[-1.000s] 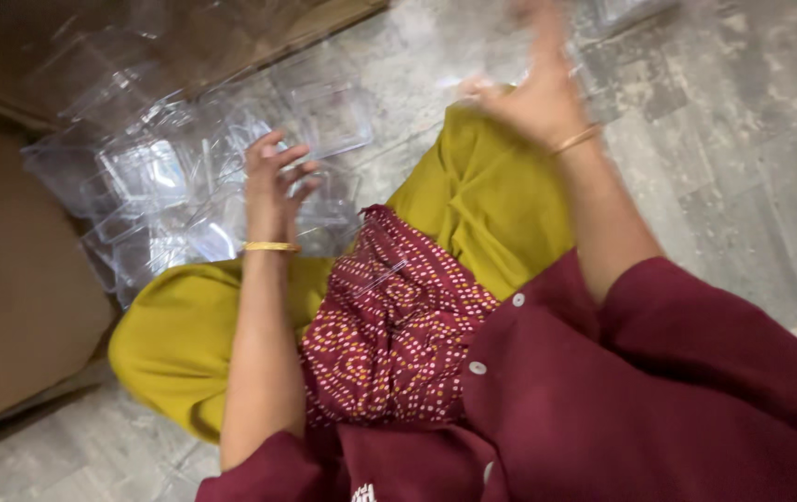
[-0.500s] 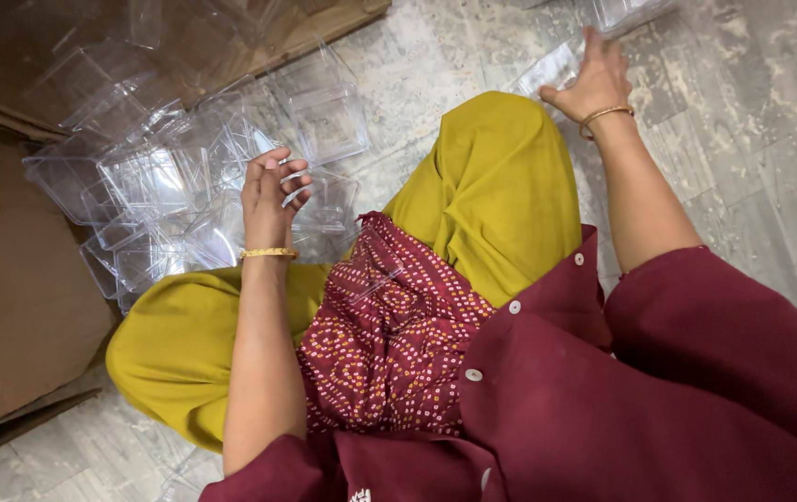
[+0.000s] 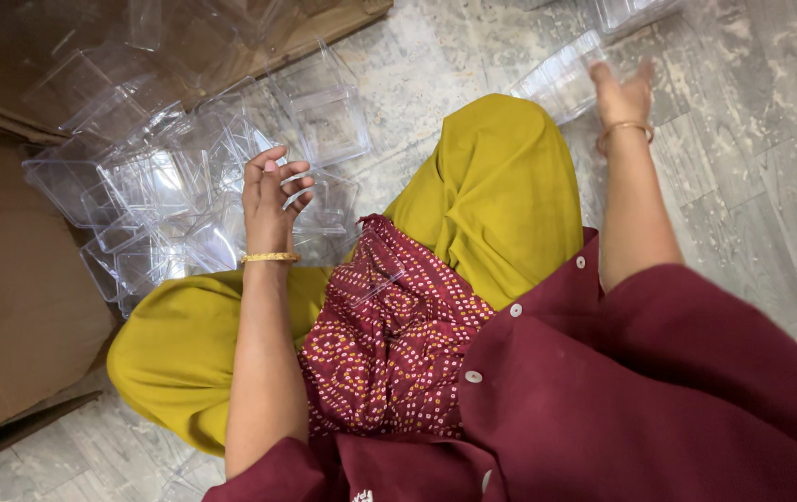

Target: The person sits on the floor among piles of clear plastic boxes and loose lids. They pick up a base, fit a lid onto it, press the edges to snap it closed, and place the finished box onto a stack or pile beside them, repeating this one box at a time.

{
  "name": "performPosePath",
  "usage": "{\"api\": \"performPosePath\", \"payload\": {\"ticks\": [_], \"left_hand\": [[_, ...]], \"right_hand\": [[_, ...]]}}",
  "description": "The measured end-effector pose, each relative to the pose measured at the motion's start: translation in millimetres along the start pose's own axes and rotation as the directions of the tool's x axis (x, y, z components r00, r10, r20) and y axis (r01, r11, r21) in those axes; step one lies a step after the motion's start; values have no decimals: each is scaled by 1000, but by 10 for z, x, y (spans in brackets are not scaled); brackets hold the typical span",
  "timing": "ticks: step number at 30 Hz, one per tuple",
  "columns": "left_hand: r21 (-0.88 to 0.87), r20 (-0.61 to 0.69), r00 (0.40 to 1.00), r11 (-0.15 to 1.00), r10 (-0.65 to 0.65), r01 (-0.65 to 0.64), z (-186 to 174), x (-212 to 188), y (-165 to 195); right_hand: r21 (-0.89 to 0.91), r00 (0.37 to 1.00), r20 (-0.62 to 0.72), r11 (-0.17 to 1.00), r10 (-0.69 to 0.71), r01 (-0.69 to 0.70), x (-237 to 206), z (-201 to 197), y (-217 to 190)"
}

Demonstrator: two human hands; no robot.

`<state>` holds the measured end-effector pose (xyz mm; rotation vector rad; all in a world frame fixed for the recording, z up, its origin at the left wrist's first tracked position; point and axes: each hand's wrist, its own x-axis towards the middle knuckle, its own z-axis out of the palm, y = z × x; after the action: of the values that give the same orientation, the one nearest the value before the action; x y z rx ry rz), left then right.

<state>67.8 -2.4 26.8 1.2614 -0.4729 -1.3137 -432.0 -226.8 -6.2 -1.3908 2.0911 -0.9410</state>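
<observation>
I sit on the floor in yellow trousers (image 3: 501, 195) and a maroon top. My left hand (image 3: 273, 197) hovers over a heap of clear plastic boxes (image 3: 166, 200) beside my left knee. Its fingers are loosely curled, and whether a clear piece lies in them is unclear. My right hand (image 3: 622, 93) is stretched out past my right knee and is blurred. Its thumb and fingers lie on the edge of one clear plastic box (image 3: 561, 79) on the floor. A thin clear plastic piece (image 3: 371, 279) rests on the patterned cloth in my lap.
A large brown cardboard box (image 3: 8, 307) stands at the left. More cardboard (image 3: 324, 28) lies flat at the top under the heap. Other clear boxes (image 3: 631, 11) sit at the top right. The floor is grey stone tile (image 3: 752, 167).
My right hand has come back from its far reach onto the clear box and drawn slightly toward me. My left hand has stayed over the heap, fingers curled.
</observation>
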Motion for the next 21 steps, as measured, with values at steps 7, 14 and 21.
{"api": "performPosePath", "payload": {"ticks": [7,14,21], "left_hand": [[-9,0,1000,1000,-12,12,18,46,-20],[-10,-15,999,1000,-28,28,35,91,-29],[18,-24,998,998,-58,59,112,180,27]], "right_hand": [[550,744,464,502,481,-667,-108,163,-127],[613,698,472,368,539,-699,576,492,-643],[575,675,475,382,565,-724,841,605,-898]]}}
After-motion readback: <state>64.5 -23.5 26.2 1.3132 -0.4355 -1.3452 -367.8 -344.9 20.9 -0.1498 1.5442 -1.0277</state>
